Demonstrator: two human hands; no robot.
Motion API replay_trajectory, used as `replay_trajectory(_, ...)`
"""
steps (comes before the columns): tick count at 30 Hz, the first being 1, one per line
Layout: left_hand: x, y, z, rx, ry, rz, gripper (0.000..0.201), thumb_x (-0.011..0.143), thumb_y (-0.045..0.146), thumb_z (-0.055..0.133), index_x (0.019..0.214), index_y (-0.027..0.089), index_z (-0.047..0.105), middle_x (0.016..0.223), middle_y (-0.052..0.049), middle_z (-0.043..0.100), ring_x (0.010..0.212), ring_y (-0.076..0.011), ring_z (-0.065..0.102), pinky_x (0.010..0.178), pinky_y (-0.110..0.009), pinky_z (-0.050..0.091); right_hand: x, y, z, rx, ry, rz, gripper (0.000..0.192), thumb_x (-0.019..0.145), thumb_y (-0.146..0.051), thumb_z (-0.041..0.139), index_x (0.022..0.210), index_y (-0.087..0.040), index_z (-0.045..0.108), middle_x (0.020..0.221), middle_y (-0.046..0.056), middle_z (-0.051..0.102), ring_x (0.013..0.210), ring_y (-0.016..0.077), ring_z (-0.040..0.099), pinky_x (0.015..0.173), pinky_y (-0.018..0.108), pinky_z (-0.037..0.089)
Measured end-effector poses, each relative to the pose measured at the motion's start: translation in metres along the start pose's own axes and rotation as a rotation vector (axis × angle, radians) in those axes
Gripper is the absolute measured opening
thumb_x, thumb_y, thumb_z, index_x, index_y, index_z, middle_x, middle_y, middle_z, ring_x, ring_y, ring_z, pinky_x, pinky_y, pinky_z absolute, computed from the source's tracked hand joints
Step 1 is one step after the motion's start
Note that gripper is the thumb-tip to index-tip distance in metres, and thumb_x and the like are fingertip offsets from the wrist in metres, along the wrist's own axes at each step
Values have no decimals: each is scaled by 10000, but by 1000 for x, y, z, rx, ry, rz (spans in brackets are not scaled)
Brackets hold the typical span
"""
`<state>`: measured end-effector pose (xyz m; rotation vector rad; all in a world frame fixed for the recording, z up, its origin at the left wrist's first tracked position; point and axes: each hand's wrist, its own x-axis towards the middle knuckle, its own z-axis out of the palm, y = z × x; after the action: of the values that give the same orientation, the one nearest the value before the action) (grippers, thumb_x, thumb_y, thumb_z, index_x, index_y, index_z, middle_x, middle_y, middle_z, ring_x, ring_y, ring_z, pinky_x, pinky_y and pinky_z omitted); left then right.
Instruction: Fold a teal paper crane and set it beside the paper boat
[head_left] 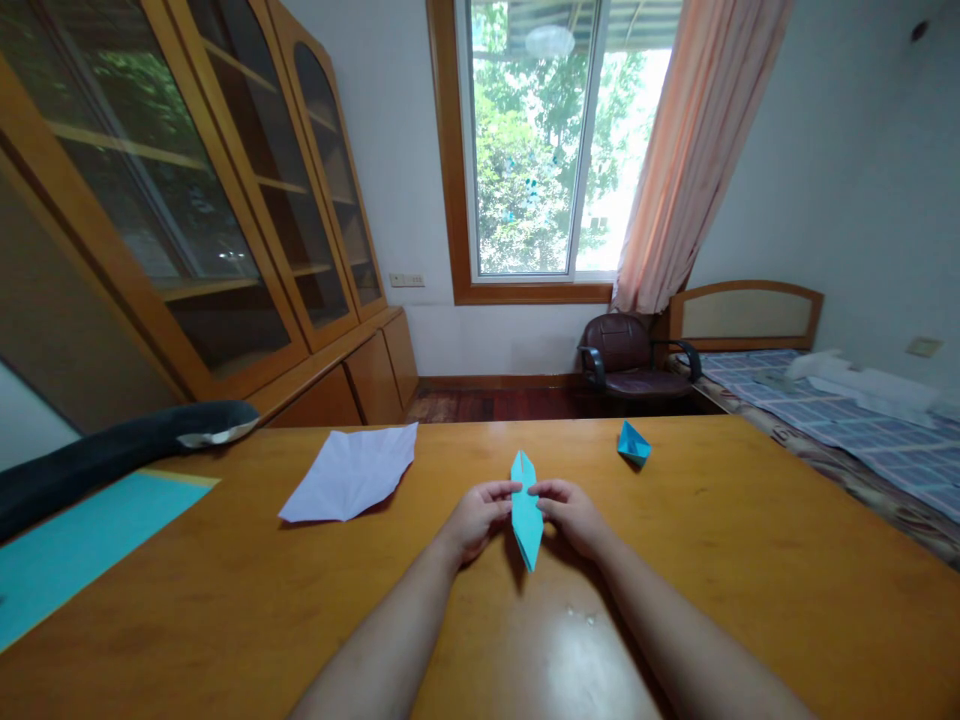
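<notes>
A folded turquoise paper [527, 520], long and narrow with pointed ends, is held upright just above the table between my two hands. My left hand [476, 515] pinches its left edge with thumb and fingers. On the opposite edge, my right hand [574, 512] grips it the same way. A slit shows near the paper's upper tip, and its lower point hangs over a shadow. To the right, a small folded blue paper piece [634, 444] sits near the far edge. A creased white paper sheet [352, 472] lies to the left.
The wooden table [247, 610] spans the foreground. On its left are flat turquoise sheets [90, 540] beside a long dark cushion-like object [112, 452]. Beyond stand a glass-door cabinet [300, 260], a brown armchair [630, 360] and a bed [862, 430].
</notes>
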<state>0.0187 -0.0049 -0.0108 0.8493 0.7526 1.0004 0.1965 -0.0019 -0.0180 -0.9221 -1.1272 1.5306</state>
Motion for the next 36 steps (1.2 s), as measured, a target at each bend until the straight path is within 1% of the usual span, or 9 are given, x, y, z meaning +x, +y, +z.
replay_trajectory(3, 1, 0, -2, -19, -3, -4, 429, 547, 173, 804, 954, 114, 682, 820, -73, 709, 706, -146, 641, 742, -284, 468, 0, 0, -1, 58, -37, 19, 290, 546, -241, 790, 814, -164, 709, 730, 32, 696, 607, 119, 597, 620, 257, 462)
replay_trajectory(7, 1, 2, -3, -24, -14, 4, 444, 536, 142, 798, 963, 111, 684, 825, -77, 707, 720, -150, 641, 724, -272, 468, 1, 1, -2, 71, -68, 0, 317, 544, -224, 800, 842, -172, 707, 773, 37, 709, 654, 138, 627, 654, 277, 482)
replay_trajectory(12, 0, 3, -3, -22, -28, 25, 414, 555, 208, 825, 934, 112, 689, 816, -78, 696, 717, -156, 639, 723, -283, 477, 0, 3, -3, 82, -85, -17, 314, 573, -232, 796, 867, -181, 699, 798, 41, 709, 667, 152, 627, 644, 289, 494)
replay_trajectory(17, 0, 2, -5, 44, -22, 26, 434, 564, 262, 835, 949, 126, 689, 786, -59, 679, 668, -143, 627, 626, -247, 460, 0, 3, -3, 60, -89, -36, 316, 591, -257, 794, 884, -188, 698, 833, 45, 710, 694, 161, 632, 644, 286, 498)
replay_trajectory(19, -1, 1, -5, 46, -30, 34, 441, 561, 267, 843, 950, 130, 687, 813, -64, 686, 685, -145, 632, 638, -248, 463, 0, 3, -4, 42, -83, -40, 341, 589, -273, 797, 904, -189, 694, 862, 52, 712, 721, 176, 640, 654, 297, 504)
replay_trajectory(22, -1, 1, -4, 16, -65, 50, 446, 550, 258, 858, 941, 132, 683, 871, -78, 699, 757, -162, 647, 722, -275, 478, 0, 4, -4, 12, -85, -46, 369, 591, -283, 799, 931, -191, 689, 898, 58, 714, 768, 193, 649, 684, 315, 512)
replay_trajectory(24, -2, 1, -3, -8, -71, 67, 436, 531, 242, 872, 908, 134, 682, 867, -74, 703, 778, -165, 649, 755, -285, 478, 0, 4, -5, -1, -81, -46, 371, 586, -280, 803, 928, -190, 689, 899, 57, 717, 777, 195, 651, 704, 326, 515)
replay_trajectory(29, 0, -1, -3, -28, -57, 98, 411, 491, 223, 891, 831, 133, 678, 822, -56, 699, 753, -150, 638, 741, -266, 467, 0, 4, -5, -26, -75, -60, 366, 582, -290, 813, 916, -192, 699, 914, 52, 725, 794, 185, 654, 767, 335, 507)
replay_trajectory(36, 0, -2, -4, 9, -44, 94, 443, 492, 243, 885, 860, 130, 666, 825, -57, 693, 752, -157, 640, 739, -274, 466, 0, 4, -4, -59, -60, -63, 375, 577, -329, 818, 910, -187, 719, 900, 63, 730, 777, 189, 657, 777, 354, 512)
